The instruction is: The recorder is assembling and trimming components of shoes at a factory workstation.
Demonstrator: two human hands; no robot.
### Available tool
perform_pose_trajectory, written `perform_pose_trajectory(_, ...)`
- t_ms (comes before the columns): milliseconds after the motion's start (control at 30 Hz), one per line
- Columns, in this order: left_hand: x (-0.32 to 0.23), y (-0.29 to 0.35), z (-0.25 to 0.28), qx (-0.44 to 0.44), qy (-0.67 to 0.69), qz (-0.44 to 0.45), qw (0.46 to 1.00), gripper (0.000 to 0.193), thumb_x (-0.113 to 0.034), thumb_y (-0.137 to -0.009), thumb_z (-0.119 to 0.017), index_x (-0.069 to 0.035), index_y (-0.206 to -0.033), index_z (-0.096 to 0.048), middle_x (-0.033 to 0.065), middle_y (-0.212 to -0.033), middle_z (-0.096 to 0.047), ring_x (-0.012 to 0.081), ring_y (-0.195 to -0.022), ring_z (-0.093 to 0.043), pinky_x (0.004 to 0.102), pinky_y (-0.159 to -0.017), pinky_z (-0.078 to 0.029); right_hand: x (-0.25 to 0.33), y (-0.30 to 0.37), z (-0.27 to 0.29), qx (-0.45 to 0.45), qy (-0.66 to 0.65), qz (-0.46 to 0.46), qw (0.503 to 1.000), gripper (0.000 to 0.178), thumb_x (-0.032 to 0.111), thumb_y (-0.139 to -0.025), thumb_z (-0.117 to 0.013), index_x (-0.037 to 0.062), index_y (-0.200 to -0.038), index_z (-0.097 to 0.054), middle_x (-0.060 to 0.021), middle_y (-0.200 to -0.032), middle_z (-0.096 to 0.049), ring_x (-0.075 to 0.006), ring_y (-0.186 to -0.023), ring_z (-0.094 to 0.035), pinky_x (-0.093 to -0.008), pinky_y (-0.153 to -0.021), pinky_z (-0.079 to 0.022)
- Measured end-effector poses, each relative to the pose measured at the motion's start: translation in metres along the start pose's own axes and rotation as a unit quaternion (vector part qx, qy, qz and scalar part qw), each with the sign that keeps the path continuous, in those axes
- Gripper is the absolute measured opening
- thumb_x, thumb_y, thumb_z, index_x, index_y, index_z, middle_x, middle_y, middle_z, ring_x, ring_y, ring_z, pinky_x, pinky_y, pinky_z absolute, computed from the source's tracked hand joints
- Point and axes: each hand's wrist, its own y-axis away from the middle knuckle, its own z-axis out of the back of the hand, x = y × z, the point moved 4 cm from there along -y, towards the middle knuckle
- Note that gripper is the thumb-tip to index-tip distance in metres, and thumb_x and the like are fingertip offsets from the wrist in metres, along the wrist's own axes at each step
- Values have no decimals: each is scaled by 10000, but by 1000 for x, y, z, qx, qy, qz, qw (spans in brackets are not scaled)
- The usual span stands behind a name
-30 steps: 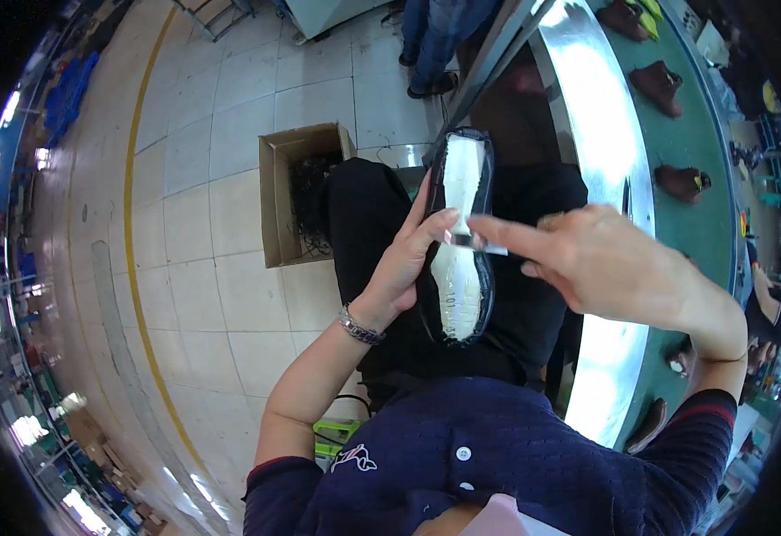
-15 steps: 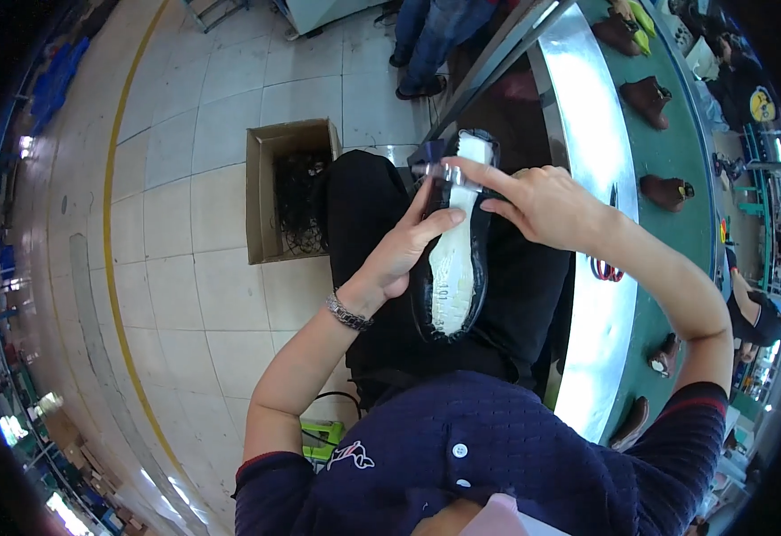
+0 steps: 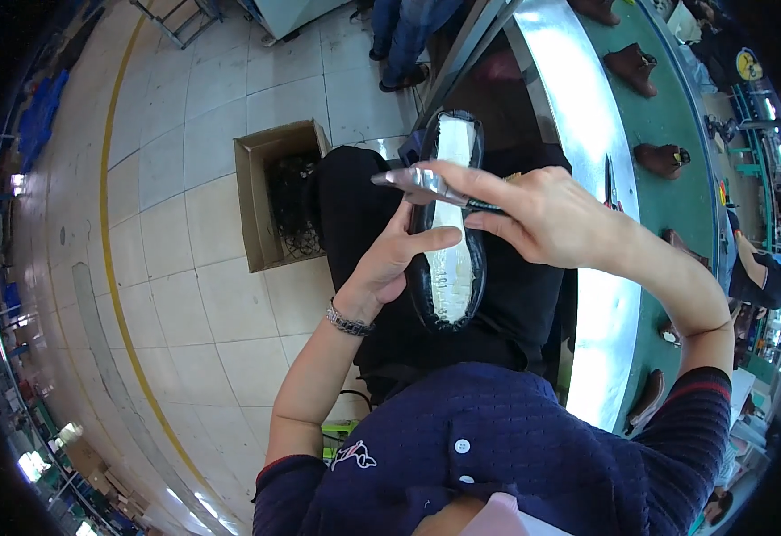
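A black shoe (image 3: 448, 268) lies bottom up across my lap, its pale white sole board facing me and the black upper edge folded round it. My left hand (image 3: 395, 255) grips its left side, thumb pressed on the white board and the other fingers hidden underneath. In my right hand (image 3: 547, 210) is a metal tool (image 3: 421, 183) with a dark handle that looks like pliers, slightly blurred. Its shiny head crosses above the shoe and points left, past the shoe's edge. My right fingers wrap the handle, index finger along the top.
An open cardboard box (image 3: 256, 210) with black stringy scraps stands on the tiled floor to the left. At right run a shiny metal ledge (image 3: 600, 357) and a green conveyor belt (image 3: 676, 214) carrying several brown shoes (image 3: 663, 161). Another person's legs (image 3: 408, 40) show at the top.
My right hand has lifted the tool off the shoe's bottom and swung its head out to the left. The brown shoes on the belt have shifted, and the whole view has moved slightly.
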Motion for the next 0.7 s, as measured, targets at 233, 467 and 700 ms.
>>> perform_pose_trajectory(233,17,20,-15,-3,230,-33,973,694,-342,-994,-509,-137,-1537,-129,122,-1415,-426,194,-1250,-488,350,-1038,-412,-15,3,-19,90,32,-83,992,540,212,-976,-539,178,-1476,-336,-118,-581,-601,-216,-455,-589,-303,-440,-451)
perform_pose_trajectory(467,24,22,-16,-121,49,-39,991,737,-240,-943,-603,-111,-1527,-173,110,-1297,-491,176,-1194,-503,322,-1014,-411,20,5,3,-83,-11,114,990,628,193,-946,-573,217,-1502,-282,-78,-567,-587,-173,-396,-533,-281,-392,-390)
perform_pose_trajectory(700,34,37,-17,-26,35,22,999,781,-28,-788,-756,-60,-1428,-309,69,-1253,-520,166,-1185,-512,332,-988,-433,35,7,3,40,88,65,993,685,146,-918,-573,238,-1512,-243,-61,-512,-550,-169,-410,-565,-300,-385,-430)
